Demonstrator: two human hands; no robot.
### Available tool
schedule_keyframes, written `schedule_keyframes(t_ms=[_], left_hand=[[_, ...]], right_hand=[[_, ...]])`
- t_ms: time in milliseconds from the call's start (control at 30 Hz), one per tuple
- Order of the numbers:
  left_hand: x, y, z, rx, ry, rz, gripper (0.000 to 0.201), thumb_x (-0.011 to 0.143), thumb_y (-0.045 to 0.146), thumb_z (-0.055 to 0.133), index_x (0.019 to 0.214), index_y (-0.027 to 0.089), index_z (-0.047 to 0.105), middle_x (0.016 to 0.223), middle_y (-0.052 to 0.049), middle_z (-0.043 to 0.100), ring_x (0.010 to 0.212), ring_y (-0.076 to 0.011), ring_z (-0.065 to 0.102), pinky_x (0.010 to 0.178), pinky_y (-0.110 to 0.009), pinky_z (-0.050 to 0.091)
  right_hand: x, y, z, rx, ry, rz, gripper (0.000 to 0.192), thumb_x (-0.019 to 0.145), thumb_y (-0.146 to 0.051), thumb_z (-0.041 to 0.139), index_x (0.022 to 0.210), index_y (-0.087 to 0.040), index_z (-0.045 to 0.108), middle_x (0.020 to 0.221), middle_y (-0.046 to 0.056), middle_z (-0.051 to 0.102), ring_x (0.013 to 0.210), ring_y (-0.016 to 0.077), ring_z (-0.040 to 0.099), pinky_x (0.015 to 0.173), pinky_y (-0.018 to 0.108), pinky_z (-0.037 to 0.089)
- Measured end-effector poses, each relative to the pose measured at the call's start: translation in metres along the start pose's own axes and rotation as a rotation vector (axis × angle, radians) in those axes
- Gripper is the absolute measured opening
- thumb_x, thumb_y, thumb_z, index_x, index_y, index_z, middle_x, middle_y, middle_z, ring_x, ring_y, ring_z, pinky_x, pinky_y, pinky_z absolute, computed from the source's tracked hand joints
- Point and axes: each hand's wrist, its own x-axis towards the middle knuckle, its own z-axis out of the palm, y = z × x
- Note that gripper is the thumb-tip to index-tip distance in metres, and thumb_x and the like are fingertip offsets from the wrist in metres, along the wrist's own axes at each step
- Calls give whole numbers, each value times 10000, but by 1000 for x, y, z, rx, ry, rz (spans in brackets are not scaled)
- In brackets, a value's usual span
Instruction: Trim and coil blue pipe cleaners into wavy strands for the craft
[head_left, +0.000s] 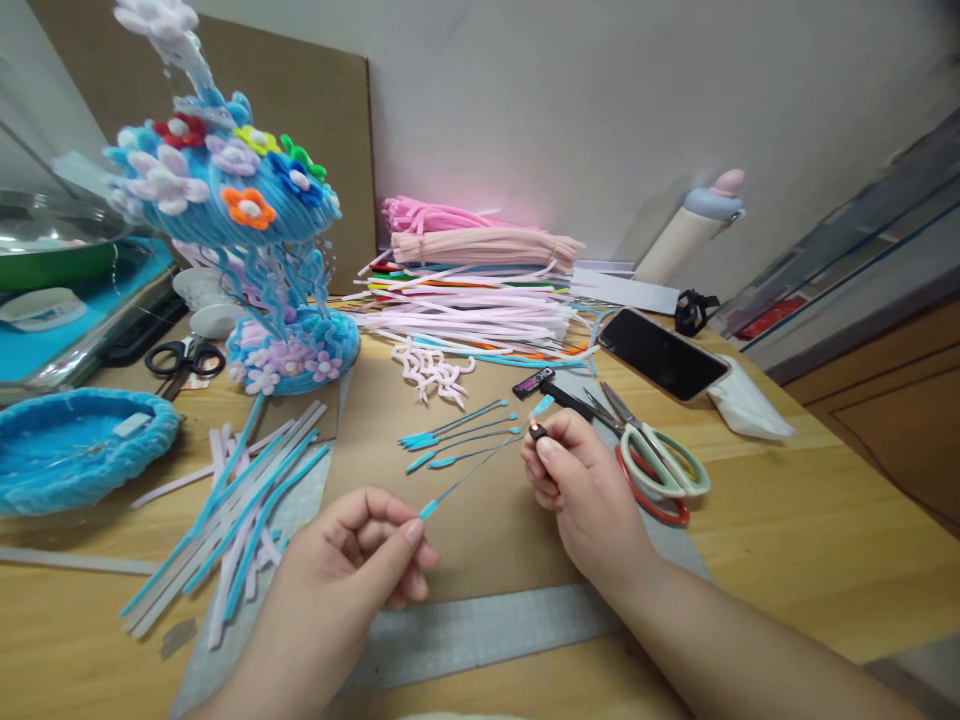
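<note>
Between thumb and fingers, my left hand (367, 555) pinches the blue end of a partly trimmed pipe cleaner (472, 470). Its bare thin stem runs up and right to a small blue tip near my right hand (577, 470). That hand is closed around a small dark lighter (537, 431), with an orange glow at its top; most of its body is hidden by the fingers. Several similar trimmed blue pipe cleaners (450, 437) lie on the brown board (480, 560) just beyond. Curled pale pink pieces (431, 372) rest behind them.
Scissors (652, 455) and a black phone (664, 352) lie to the right. Bundled pipe cleaners (480, 290) are stacked at the back. On the left stand a blue flower-covered craft (240, 220), a fuzzy blue oval tray (82, 480) and loose strips (232, 520).
</note>
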Motion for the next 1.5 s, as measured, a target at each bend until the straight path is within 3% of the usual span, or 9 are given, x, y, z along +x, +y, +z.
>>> schedule_keyframes(t_ms=[1233,1500], left_hand=[[-1,3,0,23,23,-7,270,652,365,740,711,176,555,560,-17,689,430,-105,580,435,-180,423],[-1,3,0,26,15,1,252,668,354,730,724,176,559,573,-17,695,447,-106,591,445,-178,431]], right_hand=[[2,-1,-2,32,36,21,125,832,-332,512,786,-226,466,652,-44,400,514,100,287,443,241,191],[1,-2,-2,135,22,66,206,835,-405,536,779,-226,452,624,-55,397,486,88,288,416,218,182]])
